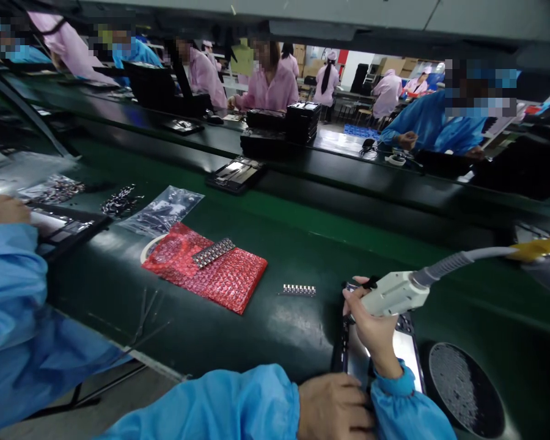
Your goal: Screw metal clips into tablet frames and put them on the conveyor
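Observation:
My right hand (371,324) is closed around a white corded electric screwdriver (394,293), its tip pointing down at the upper left part of a tablet-like device (407,348) in a black frame. The device lies flat, with bright metal panels showing between my arms. Across its lower end rests my left hand (334,406), palm down with fingers stretched out; its lower part is cut off by the picture's edge. A black round dish (465,391) of tiny pieces, probably screws, stands right of the device. A short strip of small metal parts (299,289) lies to its left.
Left of me lie a red bubble-wrap bag (211,272) bearing another strip (214,252), a clear plastic bag (165,211) and loose small parts (119,200). A co-worker's sleeve (9,287) reaches in. Another device (236,174) and black stacked trays (302,122) stand beyond.

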Tool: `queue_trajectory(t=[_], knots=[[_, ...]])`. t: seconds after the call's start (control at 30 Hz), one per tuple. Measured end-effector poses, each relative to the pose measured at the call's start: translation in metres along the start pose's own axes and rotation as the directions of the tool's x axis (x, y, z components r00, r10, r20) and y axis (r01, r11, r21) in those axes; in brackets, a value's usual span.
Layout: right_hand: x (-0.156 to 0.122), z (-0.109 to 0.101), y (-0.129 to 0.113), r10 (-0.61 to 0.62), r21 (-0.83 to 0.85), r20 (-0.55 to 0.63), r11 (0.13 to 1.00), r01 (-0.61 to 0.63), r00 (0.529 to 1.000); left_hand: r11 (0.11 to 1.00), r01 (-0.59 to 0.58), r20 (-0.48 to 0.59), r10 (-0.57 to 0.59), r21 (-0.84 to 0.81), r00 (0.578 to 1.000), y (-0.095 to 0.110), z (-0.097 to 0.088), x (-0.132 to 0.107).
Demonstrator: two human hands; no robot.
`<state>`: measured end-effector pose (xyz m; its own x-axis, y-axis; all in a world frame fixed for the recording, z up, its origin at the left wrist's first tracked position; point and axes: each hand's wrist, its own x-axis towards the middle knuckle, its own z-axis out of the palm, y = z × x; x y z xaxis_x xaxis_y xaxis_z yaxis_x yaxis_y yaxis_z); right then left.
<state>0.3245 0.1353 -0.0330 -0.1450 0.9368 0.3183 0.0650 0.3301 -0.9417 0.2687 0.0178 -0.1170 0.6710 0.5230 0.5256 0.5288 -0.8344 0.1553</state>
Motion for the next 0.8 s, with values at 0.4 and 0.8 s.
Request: queue_trajectory(t=[0.4,0.8], knots=[[0.024,-0.016,0.001,0.052,0.177,-0.126,0.984,-0.030,0.991,0.907,-0.145,-0.030,0.170,0.395,0.985,-0.035,0.042,-0.012],[-0.005,-0.046,0.004,0.216,0.322,-0.054,0.928,-0.188,0.975,0.901,0.300,0.112,-0.349,0.313,0.931,-0.194,-0.030,0.068]])
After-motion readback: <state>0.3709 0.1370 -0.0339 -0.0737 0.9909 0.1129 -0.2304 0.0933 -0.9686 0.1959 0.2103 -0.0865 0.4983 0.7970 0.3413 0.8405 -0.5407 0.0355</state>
